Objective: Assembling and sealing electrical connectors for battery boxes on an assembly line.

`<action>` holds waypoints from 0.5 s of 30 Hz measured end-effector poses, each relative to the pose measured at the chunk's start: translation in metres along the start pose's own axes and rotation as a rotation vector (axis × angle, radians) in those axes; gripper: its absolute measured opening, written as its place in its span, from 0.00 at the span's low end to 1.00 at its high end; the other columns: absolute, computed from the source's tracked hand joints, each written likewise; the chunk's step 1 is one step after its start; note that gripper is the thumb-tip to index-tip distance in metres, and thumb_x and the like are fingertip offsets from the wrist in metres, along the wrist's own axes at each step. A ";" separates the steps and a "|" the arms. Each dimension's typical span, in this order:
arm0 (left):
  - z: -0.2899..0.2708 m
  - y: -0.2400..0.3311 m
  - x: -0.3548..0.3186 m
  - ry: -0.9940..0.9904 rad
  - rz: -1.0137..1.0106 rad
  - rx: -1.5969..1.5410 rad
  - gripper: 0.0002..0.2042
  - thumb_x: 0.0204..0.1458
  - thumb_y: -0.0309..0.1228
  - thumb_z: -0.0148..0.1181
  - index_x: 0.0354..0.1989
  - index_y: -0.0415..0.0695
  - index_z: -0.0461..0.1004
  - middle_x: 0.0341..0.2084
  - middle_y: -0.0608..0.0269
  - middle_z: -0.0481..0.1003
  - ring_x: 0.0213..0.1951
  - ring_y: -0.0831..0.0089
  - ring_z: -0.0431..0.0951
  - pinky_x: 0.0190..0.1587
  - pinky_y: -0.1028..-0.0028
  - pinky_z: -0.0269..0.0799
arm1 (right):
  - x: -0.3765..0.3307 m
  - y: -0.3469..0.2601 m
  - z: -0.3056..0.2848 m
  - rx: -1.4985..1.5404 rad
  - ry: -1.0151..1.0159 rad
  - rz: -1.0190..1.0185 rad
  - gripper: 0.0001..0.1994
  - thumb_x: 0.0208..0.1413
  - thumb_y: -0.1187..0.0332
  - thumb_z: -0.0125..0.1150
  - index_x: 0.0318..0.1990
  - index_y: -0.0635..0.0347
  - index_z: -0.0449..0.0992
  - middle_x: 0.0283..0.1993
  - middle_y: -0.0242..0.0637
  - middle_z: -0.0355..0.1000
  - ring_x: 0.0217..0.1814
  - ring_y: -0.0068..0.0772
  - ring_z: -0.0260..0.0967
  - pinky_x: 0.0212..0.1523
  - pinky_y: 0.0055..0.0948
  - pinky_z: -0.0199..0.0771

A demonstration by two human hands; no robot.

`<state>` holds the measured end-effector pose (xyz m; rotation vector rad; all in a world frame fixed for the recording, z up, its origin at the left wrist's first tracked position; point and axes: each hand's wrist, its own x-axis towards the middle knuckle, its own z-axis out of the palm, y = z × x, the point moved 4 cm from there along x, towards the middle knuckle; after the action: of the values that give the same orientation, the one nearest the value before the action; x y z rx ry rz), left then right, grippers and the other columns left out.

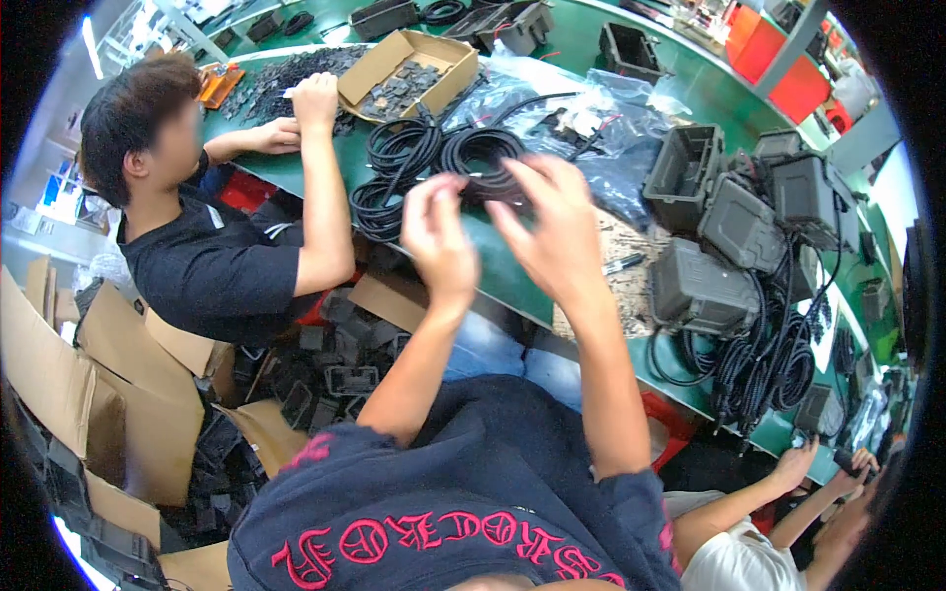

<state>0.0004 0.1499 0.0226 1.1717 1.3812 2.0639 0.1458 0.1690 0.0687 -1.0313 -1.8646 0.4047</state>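
Observation:
My left hand [437, 234] and my right hand [550, 229] are raised above the green table [512, 261], fingers pinching a small thin black piece between them; it is too blurred to name. Just behind my hands lie coiled black cables [434, 158] on the table. My right fingertips overlap one coil [488, 163]; contact with it cannot be told.
A person in a black shirt [212, 266] sits at my left, hands [301, 108] on small black parts beside an open cardboard box [409, 69]. Grey plastic housings [734, 231] with cables stand at right. Cardboard boxes [118, 374] sit below. Another person's hands [838, 473] show at lower right.

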 end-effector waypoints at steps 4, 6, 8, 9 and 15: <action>-0.071 -0.052 -0.017 -0.174 -0.397 0.115 0.14 0.65 0.33 0.45 0.39 0.38 0.76 0.37 0.64 0.78 0.39 0.77 0.74 0.40 0.79 0.66 | 0.027 0.038 0.065 -0.543 -0.277 -0.086 0.18 0.42 0.61 0.73 0.40 0.58 0.78 0.59 0.37 0.67 0.70 0.43 0.55 0.70 0.62 0.41; -0.069 -0.048 -0.012 -0.204 -0.485 0.052 0.26 0.67 0.49 0.38 0.47 0.37 0.76 0.43 0.57 0.79 0.46 0.70 0.76 0.51 0.69 0.68 | 0.023 0.025 0.045 -0.381 -0.142 -0.154 0.18 0.42 0.60 0.72 0.41 0.56 0.78 0.51 0.35 0.72 0.62 0.37 0.65 0.70 0.61 0.43; -0.055 -0.037 -0.007 -0.224 -0.680 -0.248 0.36 0.64 0.60 0.33 0.50 0.36 0.74 0.43 0.54 0.79 0.48 0.66 0.77 0.56 0.66 0.67 | 0.004 -0.006 0.027 -0.274 -0.239 -0.135 0.18 0.42 0.64 0.71 0.42 0.56 0.77 0.44 0.34 0.74 0.54 0.37 0.71 0.71 0.61 0.41; -0.048 -0.029 -0.008 -0.303 -0.891 -0.494 0.39 0.61 0.64 0.32 0.51 0.35 0.73 0.44 0.53 0.78 0.50 0.65 0.76 0.59 0.65 0.66 | -0.009 -0.026 0.018 -0.215 -0.257 -0.225 0.18 0.41 0.65 0.70 0.42 0.55 0.76 0.42 0.34 0.74 0.52 0.38 0.72 0.71 0.62 0.42; -0.008 0.016 -0.026 -0.952 -1.576 -0.965 0.45 0.59 0.65 0.35 0.66 0.30 0.55 0.52 0.46 0.74 0.47 0.56 0.78 0.53 0.59 0.74 | -0.118 -0.088 -0.013 0.111 -0.462 -0.427 0.14 0.45 0.70 0.62 0.43 0.53 0.77 0.49 0.36 0.74 0.57 0.38 0.71 0.71 0.59 0.47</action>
<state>0.0108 0.1198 0.0244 0.2078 0.3074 0.5646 0.1387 0.0218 0.0641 -0.4622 -2.3742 0.5112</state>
